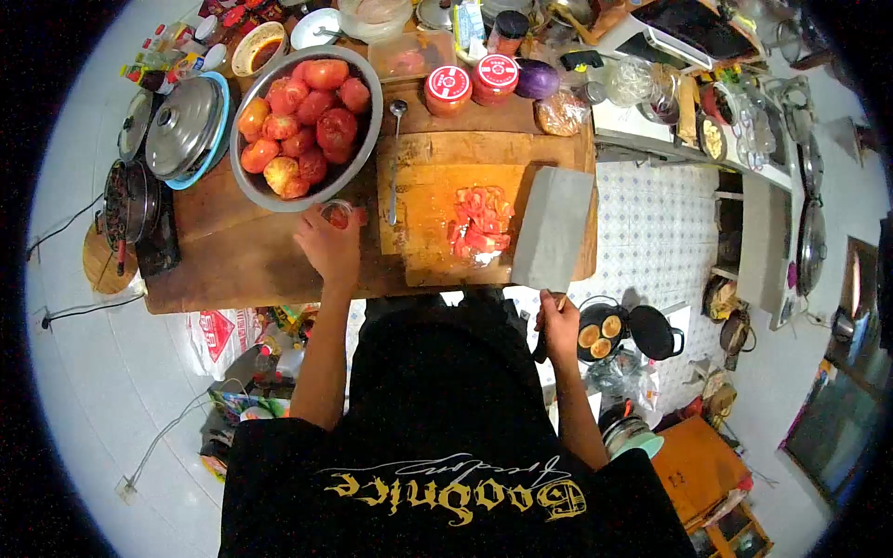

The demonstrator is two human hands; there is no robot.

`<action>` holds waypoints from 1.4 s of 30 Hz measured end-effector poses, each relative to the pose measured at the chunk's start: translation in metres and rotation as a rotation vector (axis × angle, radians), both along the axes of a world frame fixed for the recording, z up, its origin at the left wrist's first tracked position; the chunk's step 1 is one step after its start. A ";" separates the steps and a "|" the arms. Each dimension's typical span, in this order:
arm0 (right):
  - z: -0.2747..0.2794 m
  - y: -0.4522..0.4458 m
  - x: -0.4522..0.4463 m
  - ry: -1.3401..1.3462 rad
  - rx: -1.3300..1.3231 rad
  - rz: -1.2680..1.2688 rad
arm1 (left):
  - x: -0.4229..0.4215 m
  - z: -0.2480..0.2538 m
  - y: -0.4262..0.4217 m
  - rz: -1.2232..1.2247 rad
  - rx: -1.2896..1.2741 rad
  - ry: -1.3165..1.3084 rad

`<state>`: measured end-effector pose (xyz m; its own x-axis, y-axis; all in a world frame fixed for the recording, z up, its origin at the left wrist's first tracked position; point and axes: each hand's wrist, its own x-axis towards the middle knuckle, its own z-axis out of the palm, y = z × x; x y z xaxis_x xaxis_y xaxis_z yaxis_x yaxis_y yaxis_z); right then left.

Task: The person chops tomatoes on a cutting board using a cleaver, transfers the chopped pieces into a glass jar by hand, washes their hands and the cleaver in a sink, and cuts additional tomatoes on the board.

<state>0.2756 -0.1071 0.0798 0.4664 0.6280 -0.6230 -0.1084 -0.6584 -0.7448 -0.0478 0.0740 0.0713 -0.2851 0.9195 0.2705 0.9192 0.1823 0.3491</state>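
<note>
My right hand [558, 327] grips the handle of a cleaver, whose broad grey blade [555, 228] lies over the right side of the wooden cutting board [423, 256]. Left of the blade is a pile of chopped tomato [483, 221]. Just below the metal bowl's rim, my left hand [330, 244] has its fingers closed around a small round thing [338, 216] with a clear rim and red inside; its kind is not plain. Peeled-looking whole tomatoes [299, 142] fill the large metal bowl [366, 139]. A long-handled spoon [394, 158] rests along the board's left edge.
Two red-lidded jars [449, 86], an eggplant [538, 79] and a plastic container [409, 56] stand behind the board. Lidded pots [183, 126] are at the left. A pan with round cakes [600, 335] sits low at the right, beyond the wooden table's edge [233, 302].
</note>
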 end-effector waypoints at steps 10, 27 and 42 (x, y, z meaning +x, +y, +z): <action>-0.016 0.004 0.008 -0.003 0.024 0.047 | -0.004 -0.001 -0.001 -0.199 -0.196 0.022; -0.087 -0.027 0.025 -0.021 0.076 -0.012 | 0.152 -0.053 -0.054 -0.558 -0.688 -0.325; -0.089 -0.010 0.011 0.253 0.031 -0.098 | 0.210 -0.073 -0.058 -0.453 -0.604 -0.527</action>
<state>0.2863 -0.1172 -0.0094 0.3577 0.6082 -0.7086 -0.3560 -0.6128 -0.7056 0.1618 0.0164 -0.0015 0.1868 0.9162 -0.3546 0.6965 0.1310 0.7055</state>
